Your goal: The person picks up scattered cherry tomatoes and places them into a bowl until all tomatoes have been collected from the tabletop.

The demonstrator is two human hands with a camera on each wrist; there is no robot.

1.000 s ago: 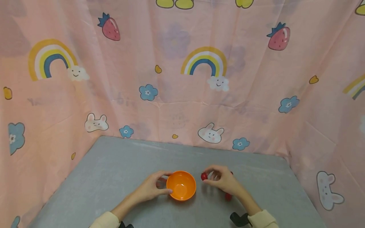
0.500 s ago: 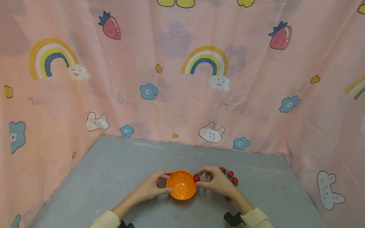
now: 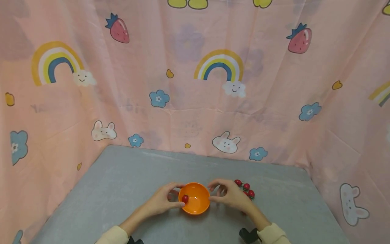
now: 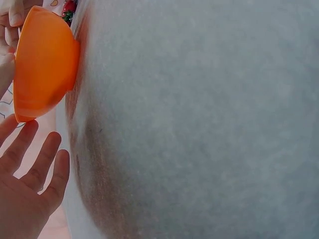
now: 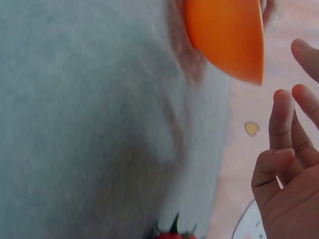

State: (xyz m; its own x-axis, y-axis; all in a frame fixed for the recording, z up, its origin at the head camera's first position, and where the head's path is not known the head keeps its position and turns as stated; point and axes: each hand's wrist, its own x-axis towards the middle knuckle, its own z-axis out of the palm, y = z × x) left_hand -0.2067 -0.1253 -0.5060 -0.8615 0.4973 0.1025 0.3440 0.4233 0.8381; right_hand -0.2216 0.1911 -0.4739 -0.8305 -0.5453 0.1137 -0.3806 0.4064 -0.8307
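An orange bowl (image 3: pixel 199 204) sits on the grey table, and one red cherry tomato (image 3: pixel 185 199) lies inside it near the left wall. My left hand (image 3: pixel 162 200) steadies the bowl from the left, thumb and index finger at its rim; the left wrist view has the other fingers spread beside the bowl (image 4: pixel 47 64). Across from it, my right hand (image 3: pixel 232 195) is at the right rim, thumb and fingers parted with nothing between them. In the right wrist view a gap shows between these fingers and the bowl (image 5: pixel 227 37).
Several cherry tomatoes (image 3: pixel 246 186) with green stems lie on the table (image 3: pixel 146 169) to the right, partly hidden behind the right hand and forearm. A pink printed curtain (image 3: pixel 182 118) hangs along the back and sides of the table.
My right hand has moved left to the bowl's rim and let go of the cherry tomato, which now lies in the bowl. The left hand and the bowl have stayed in place.
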